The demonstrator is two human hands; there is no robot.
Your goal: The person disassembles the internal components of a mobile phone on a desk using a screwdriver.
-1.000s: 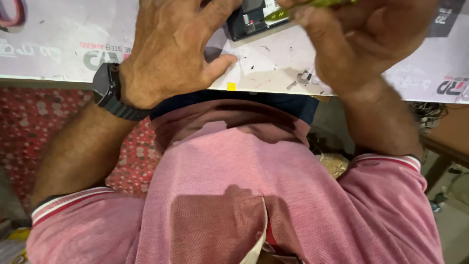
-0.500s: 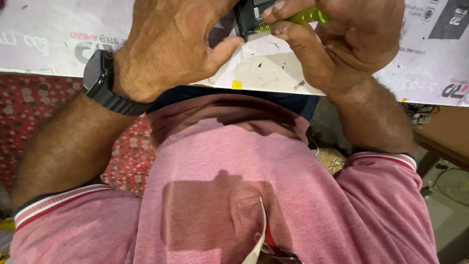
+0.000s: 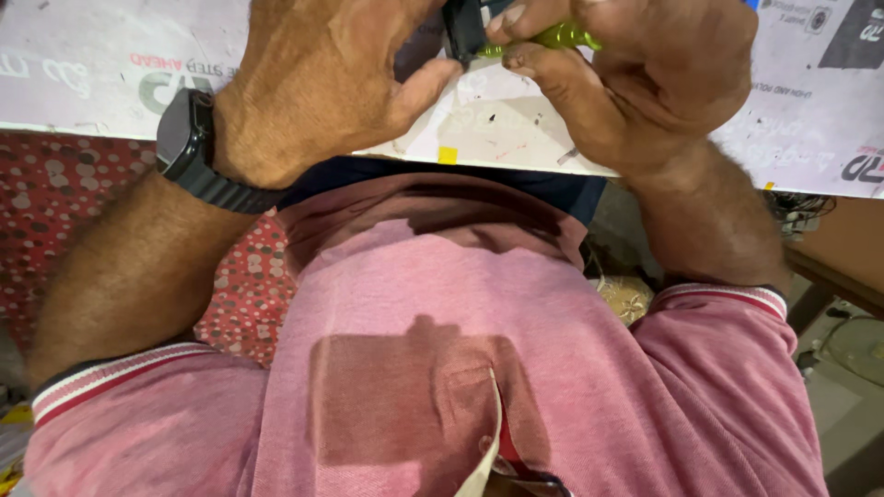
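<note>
My left hand (image 3: 322, 87), with a black watch (image 3: 189, 147) on its wrist, grips a small dark device (image 3: 463, 28) at the top edge of the view; most of the device is hidden by the fingers. My right hand (image 3: 635, 78) is closed around a green-handled tool (image 3: 562, 39), its tip pointing left and meeting the dark device. Both hands work close together above a white printed table top (image 3: 497, 129).
My pink shirt fills the lower view. A red patterned cloth (image 3: 55, 202) lies to the left under the table edge. A wooden bench (image 3: 843, 253) and cables (image 3: 796, 212) sit at the right.
The view has tilted down, so both hands sit higher in the frame. The green tool and the dark device stay held together; the hands have closed in slightly on each other.
</note>
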